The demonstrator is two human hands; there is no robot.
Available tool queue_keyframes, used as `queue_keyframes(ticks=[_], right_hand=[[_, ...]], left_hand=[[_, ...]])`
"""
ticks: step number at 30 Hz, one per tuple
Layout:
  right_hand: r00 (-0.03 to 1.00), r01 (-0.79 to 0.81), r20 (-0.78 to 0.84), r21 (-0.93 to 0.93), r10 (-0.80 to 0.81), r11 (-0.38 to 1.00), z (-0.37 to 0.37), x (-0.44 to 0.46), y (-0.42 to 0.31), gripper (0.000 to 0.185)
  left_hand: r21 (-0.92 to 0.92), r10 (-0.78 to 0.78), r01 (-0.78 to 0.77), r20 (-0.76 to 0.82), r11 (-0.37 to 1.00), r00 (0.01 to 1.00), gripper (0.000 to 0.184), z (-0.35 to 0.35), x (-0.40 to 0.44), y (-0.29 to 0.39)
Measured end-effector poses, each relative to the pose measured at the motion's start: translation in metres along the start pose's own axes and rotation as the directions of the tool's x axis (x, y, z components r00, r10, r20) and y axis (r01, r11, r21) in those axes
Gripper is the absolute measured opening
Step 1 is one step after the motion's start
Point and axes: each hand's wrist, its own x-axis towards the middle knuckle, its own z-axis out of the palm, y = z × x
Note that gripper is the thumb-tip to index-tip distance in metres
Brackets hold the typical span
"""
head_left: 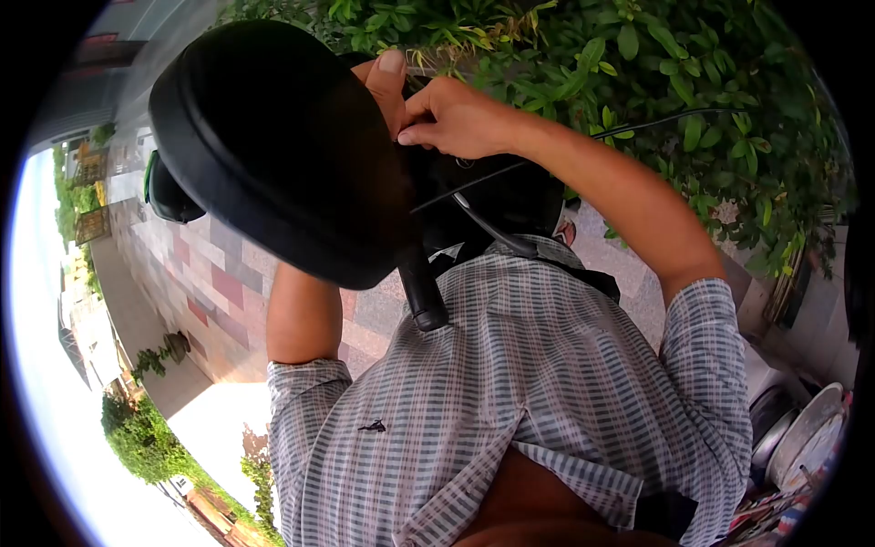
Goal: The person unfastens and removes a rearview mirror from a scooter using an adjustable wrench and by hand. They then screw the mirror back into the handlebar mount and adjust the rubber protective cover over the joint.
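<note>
A large rounded black part, which looks like a scooter mirror, covers much of the upper left. Behind its right edge shows my left hand; its thumb is visible and bent in against the hand, while most of its fingers are hidden. My right hand meets it there, thumb and forefinger pinched together on something too small to make out. A thin black cable runs from the leaves, behind my right forearm, towards the dark body below the hands. Under them are a lever and a black handlebar grip.
Leafy shrubs crowd the upper right. A second, smaller mirror stands at the left. Paving tiles spread beneath. Metal pans or lids sit at the lower right, beside my right sleeve.
</note>
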Motion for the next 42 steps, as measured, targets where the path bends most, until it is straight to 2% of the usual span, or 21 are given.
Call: queue_keyframes(ticks=[4, 6, 8, 11, 12, 13, 14, 17, 18, 21, 23, 25, 31, 37, 40, 42], right_hand=[[0.998, 0.062, -0.013, 0.005, -0.062, 0.998, 0.003, 0.002, 0.009, 0.023], [0.998, 0.063, -0.007, 0.020, -0.063, 0.998, -0.001, 0.000, 0.010, 0.021], [0.999, 0.033, 0.029, 0.045, -0.034, 0.998, -0.007, -0.002, 0.008, 0.022], [0.999, -0.007, 0.032, 0.096, 0.003, 0.995, -0.005, 0.000, 0.009, 0.021], [1.000, -0.018, 0.025, 0.086, 0.016, 0.996, -0.005, -0.002, 0.008, 0.021], [0.999, -0.029, 0.018, 0.076, 0.028, 0.997, -0.006, -0.007, 0.004, 0.021], [0.999, -0.037, 0.010, 0.061, 0.036, 0.997, -0.009, -0.011, -0.002, 0.021], [0.970, 0.110, -0.208, -0.078, -0.124, 0.991, -0.014, -0.033, -0.015, 0.019], [0.958, 0.145, -0.240, -0.057, -0.155, 0.988, -0.017, -0.042, -0.023, 0.018], [0.917, 0.239, -0.324, -0.026, -0.234, 0.971, -0.019, -0.071, -0.035, 0.016], [0.881, 0.303, -0.364, -0.060, -0.304, 0.951, -0.021, -0.081, -0.036, 0.015], [0.883, 0.277, -0.372, -0.076, -0.285, 0.958, -0.022, -0.090, -0.035, 0.014], [0.894, 0.231, -0.382, -0.051, -0.233, 0.972, -0.026, -0.095, -0.029, 0.014], [0.926, 0.201, -0.317, -0.051, -0.207, 0.978, -0.023, -0.078, -0.026, 0.014], [0.948, 0.175, -0.264, -0.031, -0.177, 0.984, -0.018, -0.063, -0.025, 0.014], [0.959, 0.174, -0.220, -0.037, -0.177, 0.984, -0.013, -0.056, -0.020, 0.014]], left_hand=[[0.018, -0.039, 0.039, 0.046, 0.999, 0.998, 0.057, -0.005, -0.001, -0.013], [-0.052, -0.024, 0.026, 0.030, 0.998, 0.999, 0.055, -0.004, -0.001, -0.013], [-0.226, -0.004, -0.002, -0.026, 0.974, 1.000, 0.052, 0.002, -0.005, -0.020], [-0.606, 0.087, -0.126, -0.094, 0.786, 0.992, 0.049, -0.002, -0.010, -0.029], [-0.672, 0.104, -0.165, -0.130, 0.722, 0.986, 0.050, -0.005, -0.011, -0.033], [-0.721, 0.161, -0.217, -0.147, 0.658, 0.976, 0.046, -0.008, -0.013, -0.039], [-0.757, 0.152, -0.222, -0.162, 0.614, 0.975, 0.045, -0.011, -0.015, -0.044], [-0.845, 0.096, -0.174, -0.146, 0.506, 0.985, 0.045, -0.021, -0.020, -0.052], [-0.886, 0.045, -0.161, -0.157, 0.436, 0.987, 0.047, -0.023, -0.021, -0.053], [-0.932, 0.069, -0.142, -0.126, 0.335, 0.990, 0.050, -0.027, -0.020, -0.061], [-0.936, 0.058, -0.139, -0.127, 0.324, 0.990, 0.052, -0.029, -0.019, -0.061], [-0.946, 0.040, -0.128, -0.121, 0.297, 0.992, 0.053, -0.030, -0.020, -0.062], [-0.897, -0.020, -0.119, -0.141, 0.426, 0.990, 0.045, -0.027, -0.022, -0.058], [-0.837, -0.114, -0.151, -0.245, 0.526, 0.963, 0.038, -0.026, -0.032, -0.056], [-0.826, -0.112, -0.195, -0.295, 0.529, 0.949, 0.038, -0.029, -0.034, -0.057], [-0.865, -0.077, -0.201, -0.264, 0.460, 0.961, 0.038, -0.034, -0.037, -0.061]])
